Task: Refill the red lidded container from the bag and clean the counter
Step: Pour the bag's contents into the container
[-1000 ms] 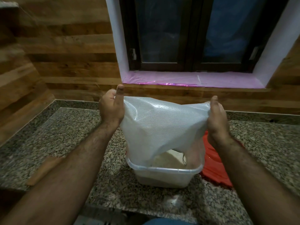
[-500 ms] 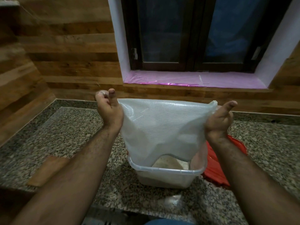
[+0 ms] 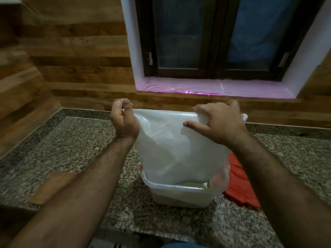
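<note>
A clear plastic bag (image 3: 170,147) hangs upside down, its lower end inside the open translucent container (image 3: 179,196) on the granite counter. My left hand (image 3: 123,120) pinches the bag's upper left corner. My right hand (image 3: 218,122) grips the upper edge further in from the right corner, index finger stretched across the plastic. Pale contents show inside the container, under the bag. The red lid (image 3: 240,183) lies flat on the counter just right of the container, partly hidden by my right forearm.
The speckled granite counter (image 3: 75,151) meets wooden walls at the left and back. A flat brown wooden piece (image 3: 52,187) lies near the front left edge. A window with a pink-lined sill (image 3: 215,86) sits behind. The counter's front edge runs just under my forearms.
My right hand has shifted left along the bag's top edge and turned palm down over it. The bag now hangs lower into the container. The left hand has kept its pinch.
</note>
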The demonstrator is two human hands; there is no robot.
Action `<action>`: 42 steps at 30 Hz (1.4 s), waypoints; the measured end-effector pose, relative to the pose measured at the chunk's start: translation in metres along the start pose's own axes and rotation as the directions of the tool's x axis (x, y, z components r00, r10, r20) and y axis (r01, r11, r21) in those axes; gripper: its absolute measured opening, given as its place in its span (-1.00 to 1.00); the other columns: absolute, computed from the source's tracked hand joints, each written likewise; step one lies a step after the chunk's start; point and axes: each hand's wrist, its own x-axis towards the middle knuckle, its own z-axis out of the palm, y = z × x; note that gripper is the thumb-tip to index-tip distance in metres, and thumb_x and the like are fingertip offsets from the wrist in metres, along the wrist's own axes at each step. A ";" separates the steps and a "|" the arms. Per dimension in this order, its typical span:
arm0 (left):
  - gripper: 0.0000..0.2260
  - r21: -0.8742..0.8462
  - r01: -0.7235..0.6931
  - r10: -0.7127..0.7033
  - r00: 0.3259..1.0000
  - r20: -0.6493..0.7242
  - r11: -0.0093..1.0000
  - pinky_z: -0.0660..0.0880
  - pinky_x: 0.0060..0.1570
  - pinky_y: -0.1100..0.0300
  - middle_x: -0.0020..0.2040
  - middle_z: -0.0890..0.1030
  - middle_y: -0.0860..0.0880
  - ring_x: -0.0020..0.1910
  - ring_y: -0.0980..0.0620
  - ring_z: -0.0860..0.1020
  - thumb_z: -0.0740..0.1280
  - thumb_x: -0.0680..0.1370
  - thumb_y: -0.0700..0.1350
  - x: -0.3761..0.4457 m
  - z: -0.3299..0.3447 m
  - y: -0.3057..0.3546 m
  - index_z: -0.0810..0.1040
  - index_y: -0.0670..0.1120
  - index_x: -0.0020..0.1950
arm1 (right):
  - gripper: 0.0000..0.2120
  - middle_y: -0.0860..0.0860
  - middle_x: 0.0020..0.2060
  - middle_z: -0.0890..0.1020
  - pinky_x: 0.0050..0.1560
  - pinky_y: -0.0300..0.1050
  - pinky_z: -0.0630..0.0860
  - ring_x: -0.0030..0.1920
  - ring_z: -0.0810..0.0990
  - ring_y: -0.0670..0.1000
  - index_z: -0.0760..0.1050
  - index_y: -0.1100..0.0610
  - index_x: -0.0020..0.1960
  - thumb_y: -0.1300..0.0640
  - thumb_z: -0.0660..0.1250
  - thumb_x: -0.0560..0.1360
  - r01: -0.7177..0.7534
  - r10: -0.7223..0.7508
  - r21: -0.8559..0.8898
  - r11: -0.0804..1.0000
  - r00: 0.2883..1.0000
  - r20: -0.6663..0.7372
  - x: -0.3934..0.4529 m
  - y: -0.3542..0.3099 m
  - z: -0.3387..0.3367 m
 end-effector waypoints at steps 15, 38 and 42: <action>-0.24 0.434 -0.686 0.177 0.629 0.757 0.583 0.00 0.69 -0.08 0.73 0.15 -0.10 0.72 -0.11 0.13 0.06 0.68 0.33 -0.015 -0.020 0.070 0.16 -0.16 0.72 | -0.69 -0.12 -0.19 0.51 -0.02 0.00 0.29 -0.07 0.54 0.06 0.52 -0.05 -0.08 -0.14 0.15 0.72 0.176 -0.177 0.035 0.984 0.984 0.012 0.026 -0.022 0.015; 0.02 0.549 -0.692 -0.069 0.591 0.803 0.468 -0.17 0.70 -0.10 0.76 -0.19 -0.07 0.74 -0.01 -0.19 -0.02 0.56 0.57 -0.037 -0.033 0.076 -0.16 -0.11 0.75 | -0.63 -0.01 -0.06 0.71 0.06 0.09 0.47 -0.04 0.58 0.08 0.68 0.04 0.02 -0.13 0.19 0.72 0.104 -0.102 0.019 0.994 0.989 -0.103 0.019 -0.023 0.023; 0.02 0.520 -0.718 -0.137 0.522 0.842 0.463 -0.14 0.71 -0.08 0.76 -0.18 -0.07 0.74 -0.01 -0.15 -0.06 0.54 0.59 -0.035 -0.031 0.078 -0.19 -0.10 0.75 | -0.63 0.00 -0.06 0.73 0.06 0.09 0.43 -0.04 0.59 0.10 0.69 0.04 0.02 -0.13 0.19 0.71 0.111 -0.110 0.001 0.994 0.985 -0.136 0.018 -0.024 0.025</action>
